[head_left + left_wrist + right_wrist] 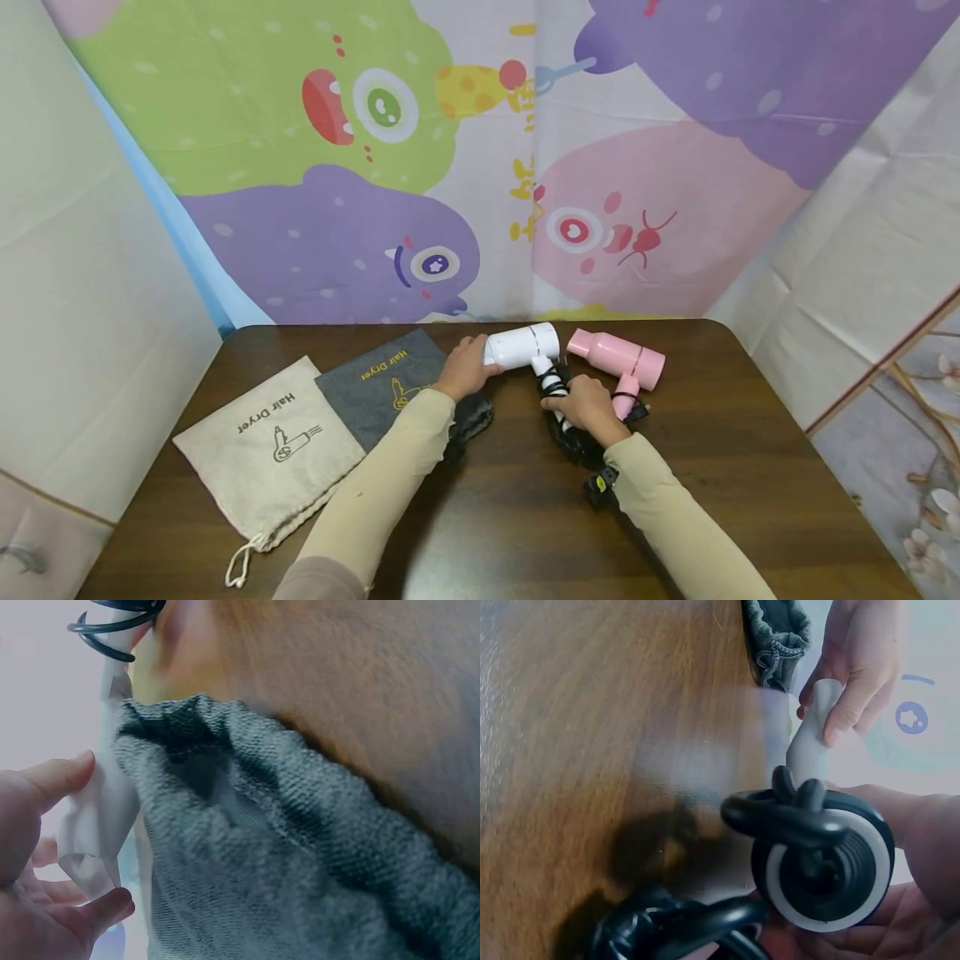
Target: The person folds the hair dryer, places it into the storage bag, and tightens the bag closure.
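A white hair dryer (517,347) is held between both hands over the back of the table. My left hand (467,367) grips its nozzle end; in the left wrist view, thumb and fingers pinch the white nozzle (101,806). My right hand (588,404) holds the handle, which has black cord (573,446) wound about it. The right wrist view looks onto the round handle end (829,874), with fingers curled around it. Just right of that hand lies a pink hair dryer (618,354), its handle partly hidden by the hand.
A dark grey "Hair Dryer" pouch (375,387) lies left of the left hand, its gathered mouth (202,772) partly open. Beside it is a cream drawstring pouch (262,450). The brown table (495,533) ends at a cartoon-printed backdrop (337,233).
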A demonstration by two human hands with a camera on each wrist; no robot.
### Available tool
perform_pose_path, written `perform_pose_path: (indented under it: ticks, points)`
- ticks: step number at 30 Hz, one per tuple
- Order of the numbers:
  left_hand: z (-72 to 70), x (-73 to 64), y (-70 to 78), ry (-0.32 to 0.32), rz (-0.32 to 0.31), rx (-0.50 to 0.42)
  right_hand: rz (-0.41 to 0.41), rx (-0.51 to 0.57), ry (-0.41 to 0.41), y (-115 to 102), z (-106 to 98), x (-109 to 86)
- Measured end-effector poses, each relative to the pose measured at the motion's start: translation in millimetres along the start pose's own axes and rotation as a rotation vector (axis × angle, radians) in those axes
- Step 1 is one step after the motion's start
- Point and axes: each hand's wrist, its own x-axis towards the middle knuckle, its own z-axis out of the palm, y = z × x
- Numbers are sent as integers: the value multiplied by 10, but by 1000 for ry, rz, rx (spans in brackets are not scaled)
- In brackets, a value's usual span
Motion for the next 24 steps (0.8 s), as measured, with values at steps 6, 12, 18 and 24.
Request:
perform_pose_path:
  ticks: [6,12,18,24]
  points:
    - [-62,-39,29,65,10,-15,-5,99,56,-8,-27,-21]
    - [-120,-80,42,102,2,-44,8,201,84,-15,-57,-25]
    - [-167,-138,56,141,6,-59,32,277,61,-23,-76,-66]
    - [-207,-206,69,183,-5,-100,46,436,51,-52,-96,-141]
